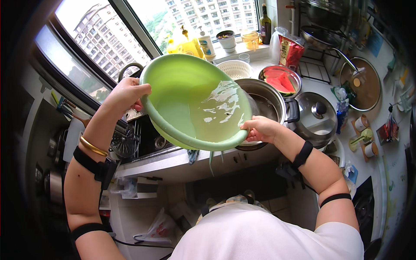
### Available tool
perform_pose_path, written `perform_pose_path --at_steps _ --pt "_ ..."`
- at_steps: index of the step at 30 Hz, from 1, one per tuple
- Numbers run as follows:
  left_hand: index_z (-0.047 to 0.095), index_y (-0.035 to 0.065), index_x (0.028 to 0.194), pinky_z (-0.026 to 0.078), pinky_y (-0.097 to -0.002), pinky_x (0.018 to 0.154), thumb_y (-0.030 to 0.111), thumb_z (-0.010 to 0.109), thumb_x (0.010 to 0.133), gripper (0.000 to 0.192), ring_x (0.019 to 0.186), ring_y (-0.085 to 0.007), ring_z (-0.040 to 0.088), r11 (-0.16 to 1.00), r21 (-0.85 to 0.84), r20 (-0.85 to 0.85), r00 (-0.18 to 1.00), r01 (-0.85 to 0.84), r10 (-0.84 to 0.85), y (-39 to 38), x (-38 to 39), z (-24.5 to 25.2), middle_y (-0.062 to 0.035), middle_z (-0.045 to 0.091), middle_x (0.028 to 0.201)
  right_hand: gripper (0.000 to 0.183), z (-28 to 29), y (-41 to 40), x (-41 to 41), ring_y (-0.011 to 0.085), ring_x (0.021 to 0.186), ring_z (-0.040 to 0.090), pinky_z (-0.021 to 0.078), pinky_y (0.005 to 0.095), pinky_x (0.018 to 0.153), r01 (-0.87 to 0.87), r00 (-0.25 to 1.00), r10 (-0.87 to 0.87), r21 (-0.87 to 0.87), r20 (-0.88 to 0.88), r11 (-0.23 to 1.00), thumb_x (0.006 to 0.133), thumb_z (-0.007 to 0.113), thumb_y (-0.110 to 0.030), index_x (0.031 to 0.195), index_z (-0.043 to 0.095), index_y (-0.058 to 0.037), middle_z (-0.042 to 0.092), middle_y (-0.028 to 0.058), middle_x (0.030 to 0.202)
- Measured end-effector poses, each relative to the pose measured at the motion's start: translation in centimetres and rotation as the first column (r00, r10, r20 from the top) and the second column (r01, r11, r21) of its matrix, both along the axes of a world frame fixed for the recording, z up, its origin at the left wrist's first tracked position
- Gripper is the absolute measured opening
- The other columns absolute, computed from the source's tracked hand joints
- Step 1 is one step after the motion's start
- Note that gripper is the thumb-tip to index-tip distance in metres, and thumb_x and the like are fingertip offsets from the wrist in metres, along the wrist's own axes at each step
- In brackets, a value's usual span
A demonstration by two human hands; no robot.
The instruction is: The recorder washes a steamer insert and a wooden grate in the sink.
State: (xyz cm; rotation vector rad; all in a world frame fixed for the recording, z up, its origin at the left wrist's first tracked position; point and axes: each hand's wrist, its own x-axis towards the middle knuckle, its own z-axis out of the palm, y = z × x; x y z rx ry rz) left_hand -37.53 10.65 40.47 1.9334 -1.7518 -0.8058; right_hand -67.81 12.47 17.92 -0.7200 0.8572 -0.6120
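Observation:
A green plastic basin [177,84] is held up in the air, tilted down to the right. Cloudy water [211,117] lies in it, pooled toward its right side. My left hand [126,94] grips the rim on the left, and my right hand [261,129] grips the lower right rim. Just behind and beneath the basin's right edge stands a large steel pot [279,100] with a black side handle, partly hidden by the basin. Clear water seems to run over the right rim toward the pot. Dark green strands hang below the basin's near edge.
Right of the pot lies a glass lid [320,117] with a black knob. Watermelon pieces [281,83] fill a bowl behind it. A white plastic basket [234,70] is near the windowsill, which carries bottles and a plant pot [226,40]. A dish rack [125,143] is at the left.

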Motion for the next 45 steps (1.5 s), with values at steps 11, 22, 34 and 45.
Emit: perform_pose_path --at_steps 11,22,34,45 --pt "0.06 -0.0017 0.088 0.044 -0.0168 0.044 0.018 0.056 0.078 0.023 0.046 -0.0054 0.052 1.0 -0.01 -0.131 0.991 -0.024 0.023 0.6 1.6 -2.7 -0.0028 0.058 0.063 0.032 0.7 -1.0 -0.9 0.0116 0.067 0.06 0.0503 0.0247 0.058 0.094 0.993 -0.097 -0.051 -0.063 0.994 0.078 0.063 -0.009 0.104 0.044 -0.0064 0.058 0.0048 0.085" --pt "0.058 0.0024 0.098 0.048 -0.0185 0.053 0.011 0.056 0.078 0.021 0.061 -0.0075 0.058 0.988 -0.007 -0.705 0.701 -0.157 0.106 2.7 7.1 -13.9 -0.002 0.061 0.078 0.039 6.8 -3.3 0.0 0.0118 0.066 0.058 0.0467 0.0246 0.055 0.173 0.904 -0.306 -0.399 -0.297 0.9 0.077 0.057 -0.009 0.113 0.042 -0.0064 0.057 0.0052 0.086" --pt "0.055 0.0033 0.104 0.05 -0.0237 0.062 0.015 0.056 0.081 0.025 0.072 -0.0104 0.061 0.959 0.064 -0.775 0.591 -0.276 0.222 5.5 22.2 -17.5 -0.0037 0.062 0.086 0.032 8.1 -10.0 17.0 0.0111 0.06 0.053 0.0423 0.0235 0.051 -0.047 0.854 -0.145 -0.351 -0.499 0.935 0.077 0.055 -0.008 0.108 0.047 -0.0109 0.055 0.0024 0.083" --pt "0.058 0.0046 0.097 0.05 -0.0246 0.057 0.016 0.057 0.081 0.02 0.066 -0.0103 0.06 0.922 0.251 -0.75 0.542 -0.295 0.378 4.4 35.1 -25.5 -0.0043 0.063 0.081 0.029 -1.9 -12.4 31.1 0.012 0.062 0.052 0.039 0.0244 0.049 0.038 0.827 -0.16 -0.231 -0.538 0.972 0.075 0.055 -0.008 0.103 0.051 -0.0103 0.054 0.0026 0.079"
